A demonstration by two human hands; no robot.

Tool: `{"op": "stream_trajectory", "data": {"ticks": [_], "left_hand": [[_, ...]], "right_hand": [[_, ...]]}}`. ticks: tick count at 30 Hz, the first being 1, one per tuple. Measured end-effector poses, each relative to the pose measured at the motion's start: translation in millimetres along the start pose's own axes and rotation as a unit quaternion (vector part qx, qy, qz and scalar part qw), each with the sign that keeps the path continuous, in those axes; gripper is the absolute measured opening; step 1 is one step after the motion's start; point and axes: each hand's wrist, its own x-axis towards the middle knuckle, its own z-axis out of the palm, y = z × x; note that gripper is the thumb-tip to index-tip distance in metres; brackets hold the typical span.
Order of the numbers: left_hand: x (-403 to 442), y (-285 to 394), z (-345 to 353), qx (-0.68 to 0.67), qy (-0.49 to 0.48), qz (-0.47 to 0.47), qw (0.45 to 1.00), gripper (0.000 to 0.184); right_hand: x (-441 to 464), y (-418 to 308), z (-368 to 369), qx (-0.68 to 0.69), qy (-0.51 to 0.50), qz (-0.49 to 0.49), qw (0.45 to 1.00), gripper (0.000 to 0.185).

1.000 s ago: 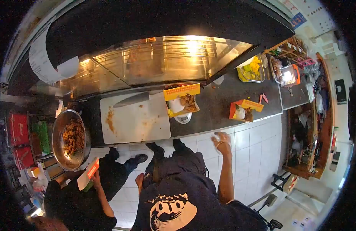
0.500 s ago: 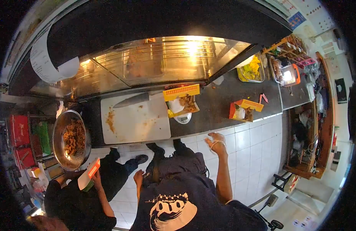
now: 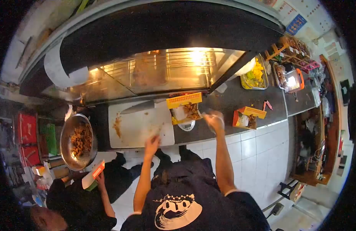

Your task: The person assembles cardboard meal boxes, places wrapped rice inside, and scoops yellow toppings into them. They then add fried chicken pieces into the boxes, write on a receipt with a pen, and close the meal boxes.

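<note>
My right hand (image 3: pixel 214 121), in a clear glove, is beside the right edge of an open yellow food box (image 3: pixel 183 101). Its fingers are blurred but look apart, with nothing visible in them. Inside that box are white rice and chopped brown meat (image 3: pixel 192 111); it stands on a small white kitchen scale (image 3: pixel 186 125). My left hand (image 3: pixel 152 145) is over the front edge of a white cutting board (image 3: pixel 141 133), its fingers smeared by motion. A large knife (image 3: pixel 138 107) lies along the board's back edge, and brown scraps mark the board.
A second filled food box (image 3: pixel 245 120) stands on the counter (image 3: pixel 224 133) to the right, near a pink clip-like item (image 3: pixel 267 104). Behind it is a tray of yellow food (image 3: pixel 255 77). At left, a co-worker (image 3: pixel 80 204) holds a carton (image 3: pixel 94 175) beside a metal bowl of meat (image 3: pixel 81 140).
Both my hands have moved forward: the right from over the floor to the near food box, the left from beside my waist to the cutting board's edge. The view has shifted slightly.
</note>
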Motion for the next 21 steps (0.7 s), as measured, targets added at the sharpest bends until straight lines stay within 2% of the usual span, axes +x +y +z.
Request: {"op": "stream_trajectory", "data": {"ticks": [1,2,3,4,5,6,7,8,9,11,12,13,14,16,17,18,19,21], "left_hand": [[32.8,9.7,29.1,-0.065,-0.009,-0.027,0.997,0.027],[55.3,25.9,53.2,0.019,-0.007,0.002,1.000,0.028],[73.1,41.6,72.3,0.098,-0.003,0.036,0.995,0.028],[85.2,40.2,80.0,0.100,-0.013,0.051,0.994,0.028],[94.4,29.9,84.0,0.212,-0.019,0.103,0.972,0.026],[103.0,26.4,89.4,0.320,-0.024,0.159,0.934,0.023],[103.7,29.0,92.3,0.328,-0.007,0.203,0.922,0.021],[93.3,29.5,97.1,0.336,0.006,0.241,0.911,0.019],[82.6,30.9,108.2,0.332,0.006,0.229,0.915,0.016],[60.4,30.0,128.7,0.326,0.006,0.216,0.920,0.016],[48.5,31.6,145.4,0.318,0.003,0.232,0.919,0.016],[42.7,33.3,164.3,0.310,0.002,0.247,0.918,0.016],[40.8,28.7,182.7,0.347,-0.007,0.247,0.905,0.017],[36.7,28.5,220.1,0.308,-0.050,0.215,0.925,0.017],[37.7,24.8,239.3,0.304,-0.051,0.211,0.928,0.017],[39.7,21.9,255.7,0.303,-0.072,0.208,0.927,0.017],[42.0,20.7,269.7,0.301,-0.088,0.204,0.927,0.017],[47.1,27.5,298.8,0.271,-0.074,0.200,0.939,0.017]], "right_hand": [[3.6,-12.7,0.1,0.031,-0.020,-0.002,0.999,0.033],[7.5,-26.1,-0.3,0.062,-0.040,-0.004,0.997,0.029],[36.0,9.8,72.3,0.166,-0.134,0.128,0.969,0.020],[32.6,-3.3,68.5,0.010,-0.122,0.074,0.990,0.020],[24.3,5.4,81.6,0.006,-0.059,-0.005,0.998,0.018],[14.6,20.8,97.1,0.044,0.045,-0.119,0.991,0.018],[7.7,33.9,106.0,0.069,0.146,-0.219,0.962,0.020],[0.5,46.5,111.1,0.091,0.207,-0.271,0.936,0.023],[-12.7,74.1,136.8,0.143,0.043,-0.192,0.970,0.010],[-48.2,54.2,61.0,0.032,0.078,-0.120,0.989,0.011],[-54.6,72.3,73.9,0.076,0.184,-0.047,0.979,0.014],[-46.4,95.0,72.8,0.072,0.186,-0.051,0.979,0.014],[-51.5,113.4,67.2,0.137,0.076,0.045,0.987,0.014],[-63.7,142.9,55.3,0.195,-0.037,0.146,0.969,0.014],[-70.2,147.7,40.8,0.088,-0.011,0.151,0.985,0.020],[-73.7,148.7,28.2,-0.018,0.013,0.150,0.988,0.037],[-74.6,155.0,26.0,-0.022,0.004,0.140,0.990,0.037],[-82.1,178.7,31.7,-0.061,0.058,0.274,0.958,0.058]]}}
